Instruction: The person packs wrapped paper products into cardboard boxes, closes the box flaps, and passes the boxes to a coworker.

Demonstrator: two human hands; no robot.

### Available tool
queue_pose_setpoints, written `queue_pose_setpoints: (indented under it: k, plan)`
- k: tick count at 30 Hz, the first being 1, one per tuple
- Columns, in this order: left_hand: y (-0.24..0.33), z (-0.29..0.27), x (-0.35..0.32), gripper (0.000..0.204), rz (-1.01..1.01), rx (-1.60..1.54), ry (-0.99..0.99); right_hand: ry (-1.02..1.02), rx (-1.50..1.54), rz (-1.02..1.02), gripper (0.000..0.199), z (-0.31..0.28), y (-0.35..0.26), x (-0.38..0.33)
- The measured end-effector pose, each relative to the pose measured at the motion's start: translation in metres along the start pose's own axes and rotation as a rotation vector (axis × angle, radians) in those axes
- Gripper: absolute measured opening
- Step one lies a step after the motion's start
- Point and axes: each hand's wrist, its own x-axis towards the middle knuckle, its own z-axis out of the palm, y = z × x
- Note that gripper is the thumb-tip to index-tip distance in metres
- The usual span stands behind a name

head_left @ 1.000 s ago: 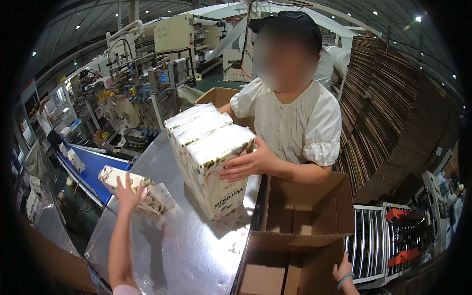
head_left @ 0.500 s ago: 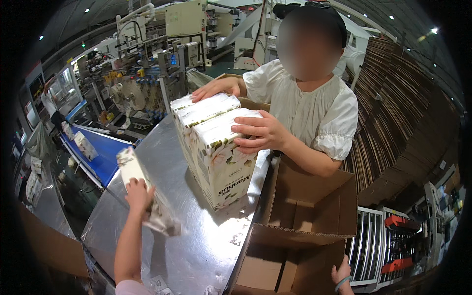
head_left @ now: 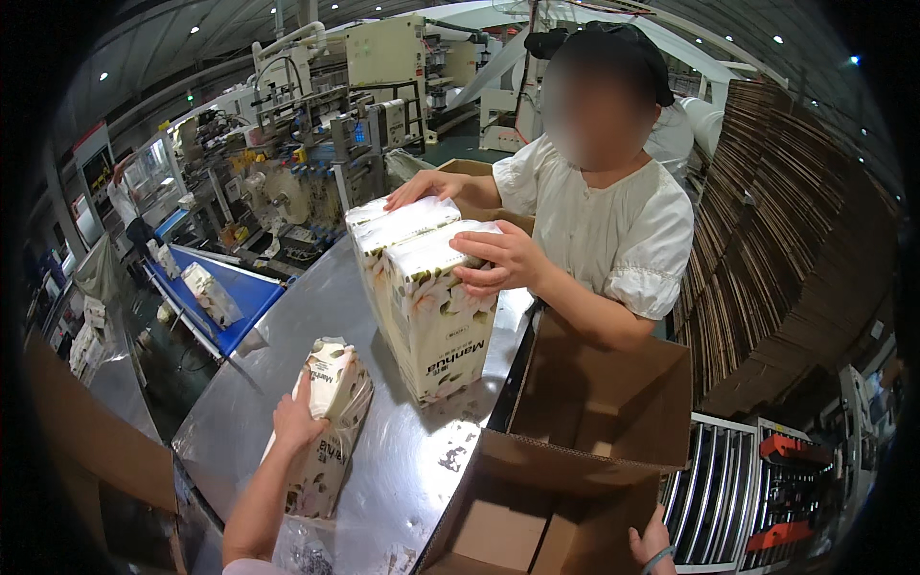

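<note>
My left hand (head_left: 299, 422) grips a floral white soft pack (head_left: 335, 431), which looks like tissue paper in clear film, at the near part of the metal table. Its thumb side lies along the printed face; some fingers are hidden behind the pack. At the lower right, my right hand (head_left: 652, 544), with a band on its wrist, holds the side wall of an open cardboard box (head_left: 498, 522). Across the table a co-worker's two hands rest on top of a standing group of similar floral packs (head_left: 436, 326).
Another open cardboard box (head_left: 599, 383) sits beyond the nearer one. A blue conveyor (head_left: 240, 297) carrying packs meets the metal table (head_left: 240, 412) at left. Roller track (head_left: 714, 489) lies at right, below tall stacks of flattened cardboard (head_left: 776, 259). Machinery stands behind.
My left hand has brought its pack rightward and turned it so a broad printed face shows. The co-worker's hands stay on the grouped packs. My right hand remains at the box wall.
</note>
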Motion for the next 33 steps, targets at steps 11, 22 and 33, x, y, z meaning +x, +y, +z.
queue_pose_setpoints:
  k: [11, 22, 33]
  plan:
    - [0.173, -0.169, -0.192, 0.084, 1.040, -0.501, -0.013, 0.032, 0.161, -0.207, 0.069, 0.000, 0.035, 0.004]
    - [0.260, 0.166, -0.225, 0.086, 1.341, 0.069, -0.966, 0.115, 0.839, -0.086, 0.060, 0.034, 0.052, 0.026]
    - [0.229, 0.396, -0.266, 0.072, 0.714, -0.702, -1.707, -0.060, 0.622, -0.037, 0.060, 0.003, 0.014, -0.003]
